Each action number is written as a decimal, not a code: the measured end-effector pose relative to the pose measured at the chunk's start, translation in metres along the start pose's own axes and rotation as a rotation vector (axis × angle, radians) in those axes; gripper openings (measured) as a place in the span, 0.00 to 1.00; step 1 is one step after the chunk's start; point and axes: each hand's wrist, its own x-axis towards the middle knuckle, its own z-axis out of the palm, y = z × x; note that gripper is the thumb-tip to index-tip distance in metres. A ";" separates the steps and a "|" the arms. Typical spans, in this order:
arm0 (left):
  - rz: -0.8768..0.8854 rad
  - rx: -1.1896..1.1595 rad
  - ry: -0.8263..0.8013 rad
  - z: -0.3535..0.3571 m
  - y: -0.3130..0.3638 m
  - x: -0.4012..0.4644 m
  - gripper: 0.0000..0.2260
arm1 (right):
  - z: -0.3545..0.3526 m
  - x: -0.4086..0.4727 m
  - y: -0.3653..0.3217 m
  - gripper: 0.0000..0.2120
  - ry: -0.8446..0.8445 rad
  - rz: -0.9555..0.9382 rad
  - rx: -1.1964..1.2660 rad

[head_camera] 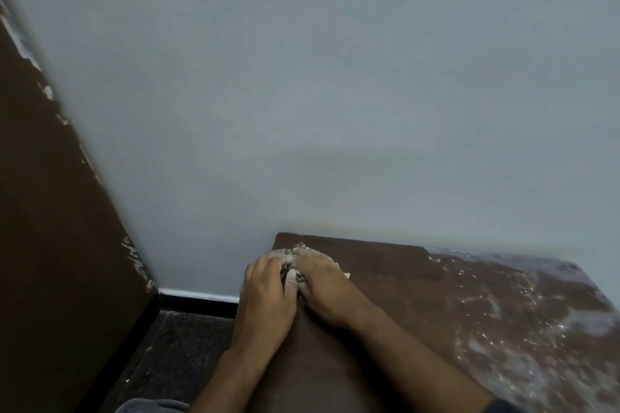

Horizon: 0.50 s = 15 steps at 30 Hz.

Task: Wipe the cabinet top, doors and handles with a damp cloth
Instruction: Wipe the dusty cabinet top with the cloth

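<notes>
Both hands, left and right, press together, bunched on the cloth at the top's upper-left corner. The dusty patch lies toward the frame's right, nearer the right hand; wiping likely heads there.

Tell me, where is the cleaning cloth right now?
The cloth is bunched under both hands at the far left corner of the cabinet top, close to the grey wall.

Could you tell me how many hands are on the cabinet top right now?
2: the left hand at the top's left edge and the right hand beside it, both pressing the cloth near the back left corner of the cabinet top.
</notes>
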 end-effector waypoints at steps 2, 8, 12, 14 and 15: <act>0.035 0.011 -0.021 0.011 0.017 0.003 0.08 | -0.015 -0.008 0.018 0.23 0.041 0.024 0.005; 0.134 -0.002 -0.120 0.040 0.060 0.003 0.11 | -0.054 -0.032 0.087 0.23 0.189 0.383 -0.137; 0.144 -0.006 -0.160 0.050 0.067 0.005 0.11 | -0.050 -0.057 0.088 0.26 0.205 0.411 -0.210; 0.140 0.004 -0.187 0.057 0.072 0.005 0.10 | -0.042 -0.067 0.073 0.26 0.171 0.266 -0.173; 0.141 0.011 -0.198 0.059 0.074 0.005 0.10 | -0.042 -0.069 0.073 0.26 0.148 0.210 -0.158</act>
